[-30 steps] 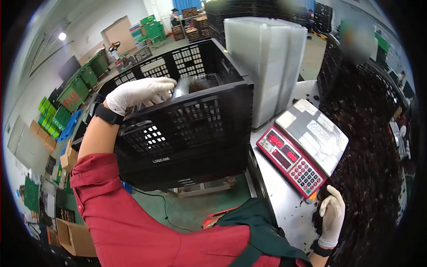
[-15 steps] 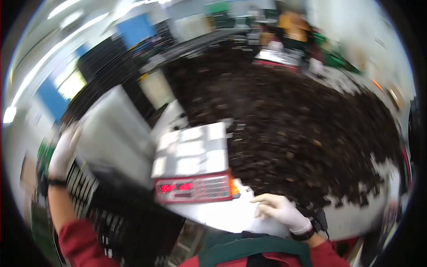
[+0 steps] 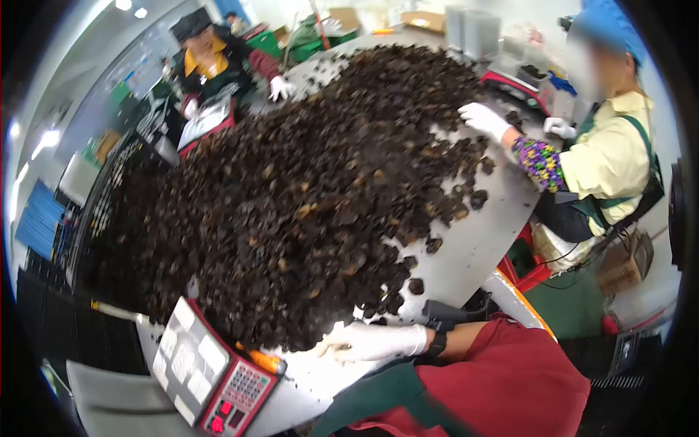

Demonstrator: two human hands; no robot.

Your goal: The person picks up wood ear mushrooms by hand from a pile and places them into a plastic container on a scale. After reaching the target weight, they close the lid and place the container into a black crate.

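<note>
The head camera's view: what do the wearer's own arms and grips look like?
The right grip is in a close-fitting white glove. A black band circles the wrist. Beyond a bare stretch of forearm comes a plain dark red sleeve. The left grip and arm are out of view.

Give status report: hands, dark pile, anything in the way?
Dark mushroom-like pile spread over table; right hand at its near edge, grip unclear; left hand out of view. Orange object between right hand and scale.
</note>
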